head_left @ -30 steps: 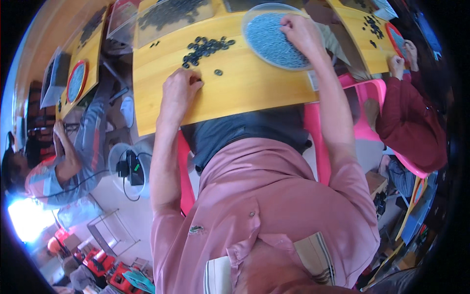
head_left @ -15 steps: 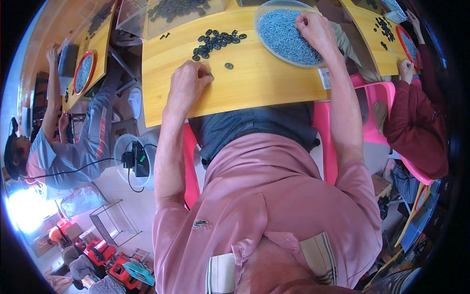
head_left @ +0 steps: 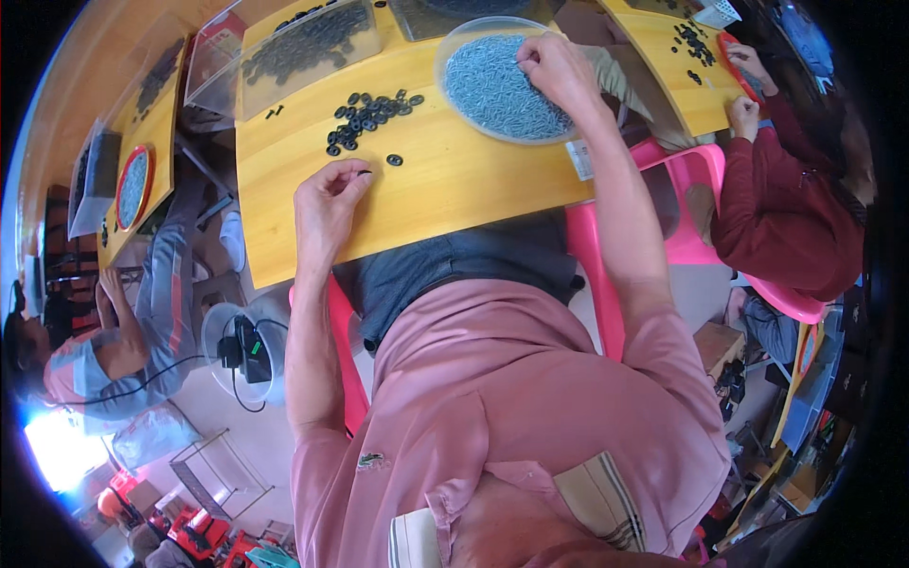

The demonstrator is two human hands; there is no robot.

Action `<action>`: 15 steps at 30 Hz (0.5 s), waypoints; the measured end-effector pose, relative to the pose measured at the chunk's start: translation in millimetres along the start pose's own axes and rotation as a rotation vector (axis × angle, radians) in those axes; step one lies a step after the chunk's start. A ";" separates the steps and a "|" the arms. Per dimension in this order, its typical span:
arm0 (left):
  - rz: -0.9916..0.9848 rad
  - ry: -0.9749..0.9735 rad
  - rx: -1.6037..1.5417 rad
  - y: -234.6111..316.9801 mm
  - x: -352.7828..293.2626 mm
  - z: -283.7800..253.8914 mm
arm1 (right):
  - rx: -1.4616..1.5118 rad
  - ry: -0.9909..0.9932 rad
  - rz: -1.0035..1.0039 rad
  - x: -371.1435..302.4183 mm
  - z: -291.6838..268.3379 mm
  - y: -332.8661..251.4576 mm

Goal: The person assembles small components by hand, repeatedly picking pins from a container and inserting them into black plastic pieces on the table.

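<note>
My left hand (head_left: 325,208) is over the near left of the yellow table (head_left: 464,180), thumb and fingertips pinched on a small black oval piece, seen nearly edge-on. One loose black oval piece (head_left: 394,160) with holes lies just beyond those fingertips. Farther back is a loose pile of black oval pieces (head_left: 365,120). My right hand (head_left: 561,76) reaches into a round translucent bowl (head_left: 442,76) filled with small blue-grey screws (head_left: 497,85). Its fingers are closed together at the screws; anything between them is too small to make out.
A clear bin (head_left: 213,85) of black pieces stands at the back left, with two small dark bits (head_left: 275,112) nearby. A white label (head_left: 579,160) sits beside my right forearm. Co-workers sit left and right; a power adapter (head_left: 248,350) rests in a bucket.
The whole view has shifted, moving the table leftward in the picture. My left hand has turned, lifting its piece slightly. My right hand stays at the screws. The left co-worker's arm has dropped.
</note>
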State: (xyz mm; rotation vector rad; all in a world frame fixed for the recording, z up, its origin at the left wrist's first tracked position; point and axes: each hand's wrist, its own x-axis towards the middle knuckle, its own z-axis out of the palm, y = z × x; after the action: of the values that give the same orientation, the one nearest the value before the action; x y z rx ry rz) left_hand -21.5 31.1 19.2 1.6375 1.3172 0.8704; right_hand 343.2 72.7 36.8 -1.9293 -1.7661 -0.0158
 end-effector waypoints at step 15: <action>-0.144 -0.073 -0.543 15.8 -10.3 33.0 | 0.654 -0.232 0.163 1.3 -15.7 -1.9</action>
State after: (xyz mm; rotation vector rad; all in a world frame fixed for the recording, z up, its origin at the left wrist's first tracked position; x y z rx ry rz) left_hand 12.2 13.4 20.1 1.1255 1.0175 0.9674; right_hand 346.8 68.0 51.5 -1.6128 -1.4821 0.7722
